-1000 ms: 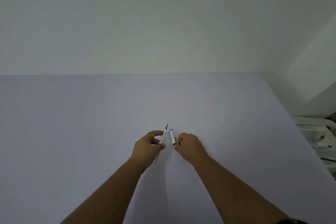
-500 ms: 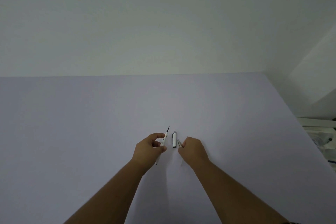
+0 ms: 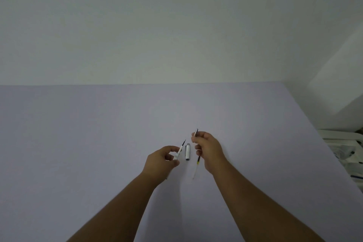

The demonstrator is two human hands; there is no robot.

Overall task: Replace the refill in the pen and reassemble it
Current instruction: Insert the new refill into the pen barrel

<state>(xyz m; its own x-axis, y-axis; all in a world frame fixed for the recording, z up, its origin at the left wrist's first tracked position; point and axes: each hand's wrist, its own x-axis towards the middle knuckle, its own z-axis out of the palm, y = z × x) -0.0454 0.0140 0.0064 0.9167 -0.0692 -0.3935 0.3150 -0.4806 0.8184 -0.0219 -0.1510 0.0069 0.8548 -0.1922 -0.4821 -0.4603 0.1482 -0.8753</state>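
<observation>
Refill swap underway. My left hand (image 3: 162,160) pinches pen barrel (image 3: 179,152); right hand (image 3: 208,148) grips refill (image 3: 198,160); cap (image 3: 188,152) between them. Next: align, insert.

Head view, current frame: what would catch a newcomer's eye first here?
Two bare hands meet low in the middle of a plain pale table. The left hand pinches a white pen body with a dark tip pointing away, and the right hand holds a thin refill lifted off the surface. Between them a white pen cap lies alone on the table.
</observation>
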